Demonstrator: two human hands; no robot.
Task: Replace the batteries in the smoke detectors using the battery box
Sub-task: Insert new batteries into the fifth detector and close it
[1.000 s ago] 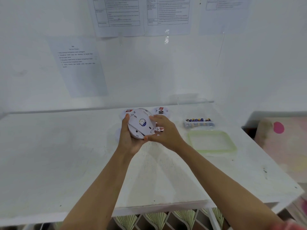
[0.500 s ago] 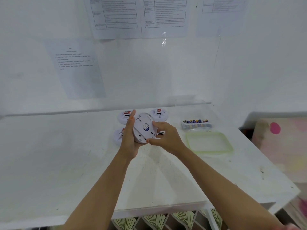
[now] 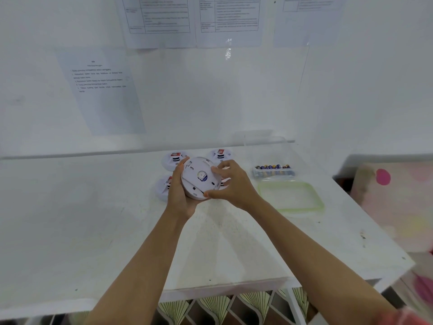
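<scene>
White smoke detector (image 3: 199,178) held above worktop (image 3: 93,231) centre; left hand (image 3: 179,195) grips its 8 o'clock rim, right hand (image 3: 230,184) pinches its 3 o'clock rim; battery box (image 3: 274,171) further out at 3 o'clock.

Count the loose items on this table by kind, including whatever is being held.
Smoke detectors: 5 (one held by the left hand and right hand, four lying on the table:)
Battery box: 1
Green-rimmed lid: 1
Total: 7, batteries inside not counted.
</scene>
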